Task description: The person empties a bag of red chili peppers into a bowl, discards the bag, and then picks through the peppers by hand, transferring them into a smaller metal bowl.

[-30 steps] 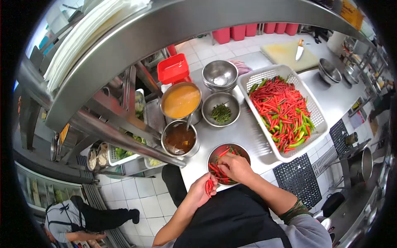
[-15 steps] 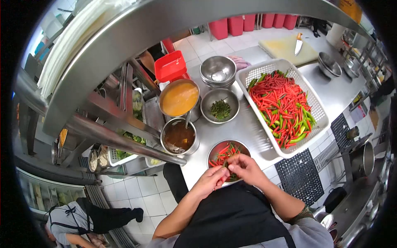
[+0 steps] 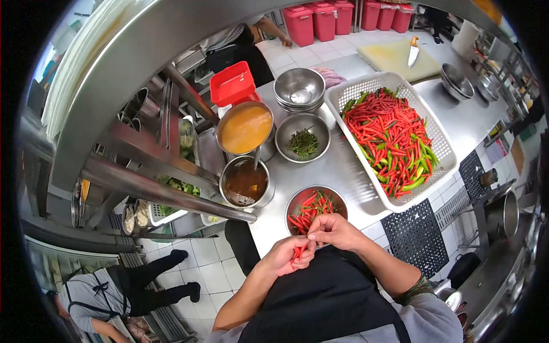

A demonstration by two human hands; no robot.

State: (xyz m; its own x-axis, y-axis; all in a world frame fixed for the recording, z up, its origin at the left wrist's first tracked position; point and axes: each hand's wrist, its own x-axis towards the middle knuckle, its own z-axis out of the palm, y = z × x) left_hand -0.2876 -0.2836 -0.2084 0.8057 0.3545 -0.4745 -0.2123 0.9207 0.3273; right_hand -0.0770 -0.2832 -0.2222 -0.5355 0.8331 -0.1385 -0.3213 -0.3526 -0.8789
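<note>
My left hand is closed around a few red chili peppers at the table's front edge. Its fingertips meet those of my right hand, which is pinched; what sits between the right fingers is too small to make out. Just beyond both hands stands a steel bowl of red chilies with green stems. Farther back, another steel bowl holds a small heap of green stems. On the right, a white perforated basket is full of red and green chilies.
To the left stand a pot of brown liquid with a ladle and a pot of orange liquid. Stacked bowls and a red container are behind. A knife lies on the cutting board. One co-worker is lower left.
My hands have drawn slightly back from the bowl, and red chilies now show in my left hand. Another person has come into view at the back; the lower-left co-worker's legs have spread apart.
</note>
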